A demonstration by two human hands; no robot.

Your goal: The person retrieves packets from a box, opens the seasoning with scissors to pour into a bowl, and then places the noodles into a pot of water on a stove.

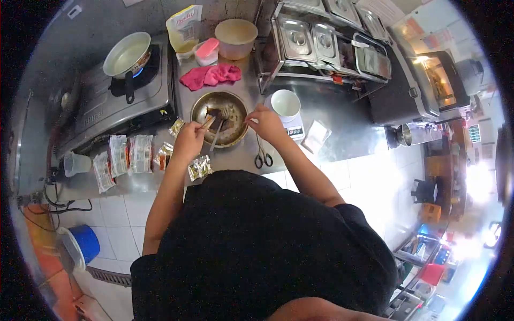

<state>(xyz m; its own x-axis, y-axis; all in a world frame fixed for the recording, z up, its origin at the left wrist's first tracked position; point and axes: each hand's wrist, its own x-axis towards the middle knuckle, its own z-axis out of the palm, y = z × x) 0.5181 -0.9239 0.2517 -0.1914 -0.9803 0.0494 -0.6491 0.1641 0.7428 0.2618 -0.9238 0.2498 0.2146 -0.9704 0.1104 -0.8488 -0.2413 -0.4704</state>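
Observation:
A round metal bowl (235, 136) stands on the steel counter in front of me, with dark brown contents and a fork (218, 131) lying in it. My left hand (190, 140) is at the bowl's left rim, its fingers closed on a small pale packet (207, 122) held over the contents. At the right rim is my right hand (261, 122), fingertips pinched together; anything between them is too small to name. Black-handled scissors (263, 159) lie just below my right hand. A white bowl (285, 104) sits on a scale (294, 131) to the right.
On the left, a pan (127, 54) stands over a lit blue flame on a stove (96, 107). Several packets (141, 154) lie below it. A pink cloth (210, 77), a tub (235, 40) and a pouch (183, 29) are behind the metal bowl. Lidded steel containers (297, 40) stand back right.

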